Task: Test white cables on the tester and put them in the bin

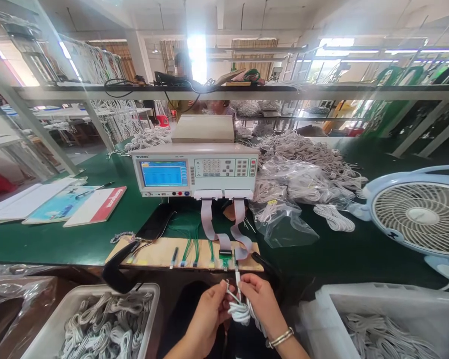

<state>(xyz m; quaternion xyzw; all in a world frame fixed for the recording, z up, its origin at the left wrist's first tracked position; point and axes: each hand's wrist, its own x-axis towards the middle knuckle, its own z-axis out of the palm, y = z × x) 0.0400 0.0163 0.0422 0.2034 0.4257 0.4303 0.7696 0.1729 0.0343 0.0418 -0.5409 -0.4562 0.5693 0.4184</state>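
Low in the middle of the view, my left hand (208, 309) and my right hand (260, 298) are both closed on a coiled white cable (239, 311). One cable end reaches up from my right fingers to the green connector (225, 260) on the wooden test board (160, 252). Two grey ribbon cables (208, 219) run from that board up to the beige cable tester (194, 169), whose blue screen (163, 173) is lit. A metal bangle sits on my right wrist.
A white bin (60, 319) of coiled white cables stands at lower left, another bin (389, 319) at lower right. A pale blue fan (419, 214) is at right. Bagged and loose cables (303, 169) pile behind the tester. Booklets and a pen (71, 202) lie at left. A black phone (155, 224) lies by the board.
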